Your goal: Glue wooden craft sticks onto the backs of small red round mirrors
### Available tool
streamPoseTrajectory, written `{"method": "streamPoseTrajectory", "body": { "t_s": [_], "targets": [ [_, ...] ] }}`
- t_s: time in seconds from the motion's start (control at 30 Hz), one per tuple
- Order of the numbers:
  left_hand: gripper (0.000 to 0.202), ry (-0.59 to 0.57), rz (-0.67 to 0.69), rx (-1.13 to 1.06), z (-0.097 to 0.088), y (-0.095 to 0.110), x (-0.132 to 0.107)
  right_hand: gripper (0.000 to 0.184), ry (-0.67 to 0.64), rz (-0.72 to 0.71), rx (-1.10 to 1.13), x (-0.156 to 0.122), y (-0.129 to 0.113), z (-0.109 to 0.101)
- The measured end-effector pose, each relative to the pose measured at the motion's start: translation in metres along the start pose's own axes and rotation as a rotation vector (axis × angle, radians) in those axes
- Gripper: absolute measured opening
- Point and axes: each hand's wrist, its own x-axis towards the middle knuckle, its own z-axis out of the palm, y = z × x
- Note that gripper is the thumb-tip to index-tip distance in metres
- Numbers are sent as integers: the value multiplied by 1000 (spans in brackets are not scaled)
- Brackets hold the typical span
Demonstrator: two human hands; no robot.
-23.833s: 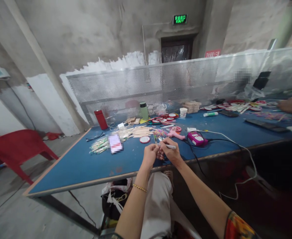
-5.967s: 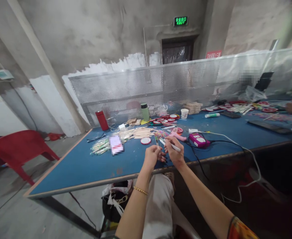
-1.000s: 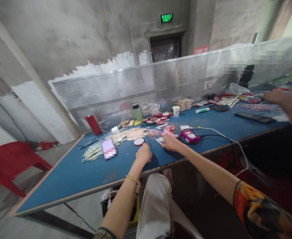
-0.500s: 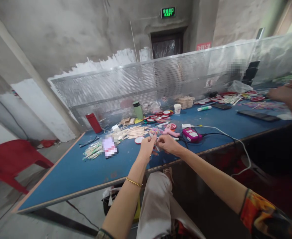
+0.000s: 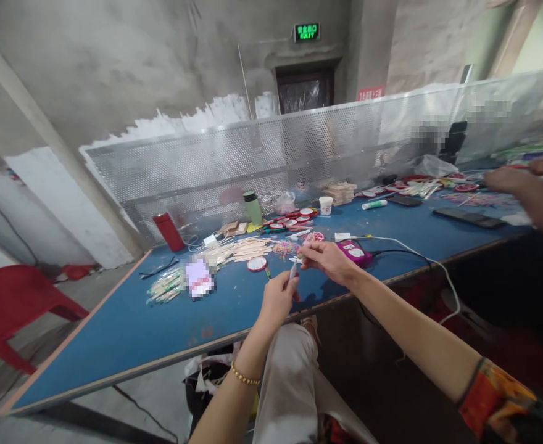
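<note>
My left hand point(image 5: 278, 300) is closed around a slim white pen-like stick point(image 5: 293, 269) that points up from the fingers. A thin stick with a greenish tip point(image 5: 268, 272) shows beside its thumb side; whether it is also held I cannot tell. Just right of and above it, my right hand point(image 5: 327, 261) has its fingertips pinched together near a small whitish bit, too small to name. Behind the hands lie a pile of small coloured bands point(image 5: 285, 248), a round red-rimmed white disc point(image 5: 257, 264) and flat wooden sticks point(image 5: 252, 248).
A purple box point(image 5: 353, 252) with cables stands by my right wrist. Further back are a green bottle point(image 5: 253, 208), red flask point(image 5: 168, 232), paper cup point(image 5: 326, 205) and perforated screen point(image 5: 197, 160). Another person's hand point(image 5: 507, 180) works at far right.
My hands, together before, have come apart: the left sits lower, the right a little higher and to the right. The white pen-like stick now shows plainly. The view has shifted slightly.
</note>
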Motion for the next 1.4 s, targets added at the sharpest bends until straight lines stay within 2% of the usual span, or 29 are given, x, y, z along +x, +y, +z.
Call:
{"method": "streamPoseTrajectory", "body": {
  "t_s": [0.2,0.47,0.57,0.7,0.9,1.03,1.17,1.3,1.4],
  "targets": [
    [26,36,96,119,0,-4,-5,23,-128,-129,-317,-5,-17,-5],
    [25,76,62,25,0,-7,-5,20,-269,-153,-403,-6,-18,0],
    [26,83,68,23,-2,-9,-5,18,-271,-174,-418,-7,-21,-1],
    [30,70,73,62,-4,-12,-5,15,-266,-211,-403,-7,-22,-2],
    [34,34,91,128,-3,-13,-2,20,-371,-228,-282,-9,-10,2],
    [32,40,100,101,-2,-13,-2,20,-341,-275,-216,-10,-5,3],
    [31,46,96,26,1,-15,-5,22,-303,-219,-169,-10,0,0],
    [33,18,77,-60,8,-18,-7,34,-365,-119,-152,-9,1,-6],
    [37,6,36,-145,14,-20,-8,36,-388,-78,-144,-9,-1,-10]
  ]
}}
